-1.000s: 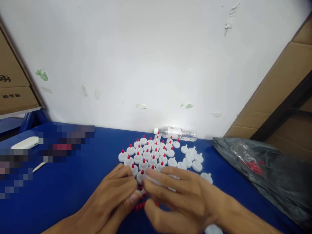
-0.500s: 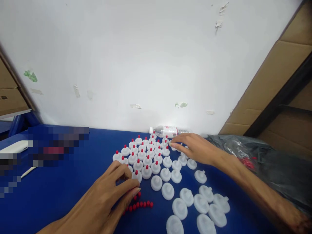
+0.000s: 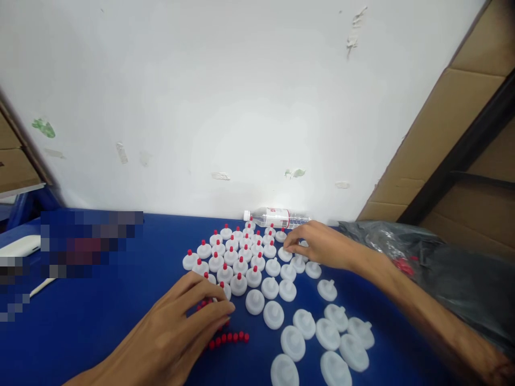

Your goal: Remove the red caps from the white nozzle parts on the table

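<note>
My left hand (image 3: 177,321) curls low over a loose group of small red caps (image 3: 229,337), with thumb and forefinger close together. What sits between those fingertips is hidden. My right hand (image 3: 316,244) reaches to the back of the rows, its fingertips closed at the stem of a white plastic disc (image 3: 285,254). Whether a cap is in that pinch I cannot make out. Left of it stand several white discs with red caps on their stems (image 3: 238,284). Bare-stemmed white discs (image 3: 293,343) lie nearer the front and right.
A clear plastic bottle (image 3: 277,217) lies on its side against the white wall (image 3: 257,107). Dark plastic bags (image 3: 446,279) and cardboard (image 3: 426,128) border the right. A white object (image 3: 20,245) rests at the left of the blue table (image 3: 120,289).
My right hand has moved slightly nearer, from a disc at the back to the disc in front of it. A red cap now shows on that back disc. My left hand stays over the caps.
</note>
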Demonstrator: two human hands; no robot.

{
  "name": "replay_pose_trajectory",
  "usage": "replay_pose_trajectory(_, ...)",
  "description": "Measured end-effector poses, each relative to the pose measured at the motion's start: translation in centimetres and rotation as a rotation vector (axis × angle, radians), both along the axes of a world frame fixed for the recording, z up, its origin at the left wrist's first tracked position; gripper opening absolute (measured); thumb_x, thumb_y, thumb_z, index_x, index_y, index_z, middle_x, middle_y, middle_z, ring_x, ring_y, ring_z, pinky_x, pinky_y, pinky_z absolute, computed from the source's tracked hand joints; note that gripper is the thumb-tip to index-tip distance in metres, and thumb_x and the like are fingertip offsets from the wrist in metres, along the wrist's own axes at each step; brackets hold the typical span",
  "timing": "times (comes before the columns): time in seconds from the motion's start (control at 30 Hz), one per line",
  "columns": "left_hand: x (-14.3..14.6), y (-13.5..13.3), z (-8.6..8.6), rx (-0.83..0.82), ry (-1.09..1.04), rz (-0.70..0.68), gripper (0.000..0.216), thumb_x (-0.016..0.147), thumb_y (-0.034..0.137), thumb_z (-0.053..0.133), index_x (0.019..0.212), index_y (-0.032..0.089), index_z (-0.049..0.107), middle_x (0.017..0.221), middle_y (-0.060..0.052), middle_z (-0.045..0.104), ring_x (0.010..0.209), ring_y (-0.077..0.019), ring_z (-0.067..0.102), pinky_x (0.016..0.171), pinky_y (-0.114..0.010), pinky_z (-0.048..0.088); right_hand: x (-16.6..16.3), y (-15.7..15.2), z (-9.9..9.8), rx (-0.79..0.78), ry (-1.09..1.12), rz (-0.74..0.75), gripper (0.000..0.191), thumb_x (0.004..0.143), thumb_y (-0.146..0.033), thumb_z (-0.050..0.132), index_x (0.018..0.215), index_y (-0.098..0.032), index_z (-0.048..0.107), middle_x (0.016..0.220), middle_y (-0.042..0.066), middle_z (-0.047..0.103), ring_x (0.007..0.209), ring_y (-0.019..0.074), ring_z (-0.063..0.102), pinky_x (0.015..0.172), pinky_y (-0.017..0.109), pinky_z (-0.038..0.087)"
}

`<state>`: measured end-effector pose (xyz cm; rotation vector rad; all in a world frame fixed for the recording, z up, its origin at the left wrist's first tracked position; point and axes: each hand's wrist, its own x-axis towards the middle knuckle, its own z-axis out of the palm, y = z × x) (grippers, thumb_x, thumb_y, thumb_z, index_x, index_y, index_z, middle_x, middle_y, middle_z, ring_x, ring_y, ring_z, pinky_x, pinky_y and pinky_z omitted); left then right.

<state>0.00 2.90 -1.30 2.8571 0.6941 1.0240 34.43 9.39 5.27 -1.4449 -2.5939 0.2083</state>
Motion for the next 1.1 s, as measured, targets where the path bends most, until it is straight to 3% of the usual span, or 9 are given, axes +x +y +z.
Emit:
replay_pose_trajectory(0.23, 0.0, 0.3, 0.2, 0.058, 0.117, -0.050, 0.039, 0.102, 0.003, 0.047, 0.124, 0.028, 0.068, 0.112, 0.001, 0.078, 0.115, -0.0176, 0.065, 0.098, -0.025, 0.057, 0.3, 0.5, -0.8, 0.200, 0.012, -0.110, 0.046, 0.111, -0.047, 0.039, 0.120, -0.020, 0.076, 0.121, 0.014, 0.078, 0.118, 0.0347, 0.068, 0.100, 0.048, 0.050)
replay_pose_trajectory(0.37, 0.3, 0.3, 0.2, 0.056, 0.082, -0.037, 0.033, 0.106, 0.009, 0.045, 0.122, 0.028, 0.067, 0.112, 0.001, 0.079, 0.117, -0.0184, 0.067, 0.097, -0.027, 0.060, 0.1, 0.8, -2.2, 0.171, 0.005, -0.030, 0.050, 0.114, -0.044, 0.031, 0.112, -0.020, 0.075, 0.109, 0.010, 0.080, 0.107, 0.0289, 0.072, 0.101, 0.045, 0.052)
replay_pose_trajectory(0.5, 0.3, 0.2, 0.7, 0.020, 0.051, -0.038, 0.027, 0.111, 0.017, 0.046, 0.127, 0.027, 0.065, 0.115, -0.001, 0.076, 0.118, -0.0175, 0.065, 0.100, -0.025, 0.057, -0.1, 0.7, -2.3, 0.181, 0.041, -0.003, 0.047, 0.114, -0.044, 0.033, 0.109, -0.021, 0.074, 0.113, 0.009, 0.079, 0.110, 0.0280, 0.072, 0.100, 0.044, 0.053)
replay_pose_trajectory(0.67, 0.2, -0.3, 1.5, 0.028, -0.070, 0.054, 0.029, 0.106, 0.009, 0.050, 0.127, 0.024, 0.063, 0.110, -0.001, 0.073, 0.109, -0.0155, 0.064, 0.098, -0.023, 0.054, -1.4, -0.9, 0.0, 0.286, 0.136, -0.060, 0.032, 0.108, -0.049, 0.053, 0.121, -0.023, 0.067, 0.125, 0.009, 0.072, 0.107, 0.0279, 0.071, 0.092, 0.045, 0.055)
replay_pose_trajectory(0.77, 0.3, -0.7, 1.7, 0.031, -0.114, 0.124, 0.026, 0.105, 0.012, 0.052, 0.126, 0.023, 0.060, 0.110, -0.001, 0.071, 0.105, -0.0157, 0.064, 0.096, -0.024, 0.053, -4.0, -3.3, 0.9, 0.272, 0.150, 0.076, 0.019, 0.109, -0.036, 0.055, 0.124, -0.027, 0.062, 0.125, 0.003, 0.071, 0.104, 0.0202, 0.071, 0.090, 0.036, 0.055)
replay_pose_trajectory(0.9, 0.2, -0.7, 1.5, 0.060, -0.077, 0.185, 0.023, 0.107, 0.029, 0.056, 0.129, 0.022, 0.056, 0.111, -0.003, 0.069, 0.104, -0.0185, 0.064, 0.092, -0.027, 0.053, -8.2, -6.8, 0.3, 0.351, 0.177, 0.400, 0.014, 0.103, -0.014, 0.059, 0.116, -0.019, 0.059, 0.105, 0.003, 0.076, 0.096, 0.0185, 0.072, 0.091, 0.034, 0.055)
replay_pose_trajectory(1.0, 0.2, -0.5, 1.2, 0.080, -0.027, 0.099, 0.012, 0.112, 0.029, 0.047, 0.110, 0.024, 0.057, 0.095, 0.000, 0.068, 0.087, -0.0171, 0.064, 0.078, -0.027, 0.053, -10.1, -8.3, -0.5, 0.464, 0.137, 0.531, 0.016, 0.107, -0.010, 0.048, 0.106, -0.017, 0.063, 0.098, 0.002, 0.076, 0.091, 0.0175, 0.071, 0.083, 0.033, 0.056)
replay_pose_trajectory(1.1, 0.2, -0.3, 1.2, 0.058, 0.022, 0.041, 0.025, 0.112, 0.020, 0.038, 0.093, 0.025, 0.054, 0.084, 0.001, 0.066, 0.076, -0.0164, 0.061, 0.071, -0.028, 0.051, -10.6, -8.6, -0.8, 0.563, 0.115, 0.546, 0.027, 0.110, -0.013, 0.043, 0.097, -0.018, 0.066, 0.092, 0.001, 0.077, 0.085, 0.0161, 0.070, 0.077, 0.033, 0.056)
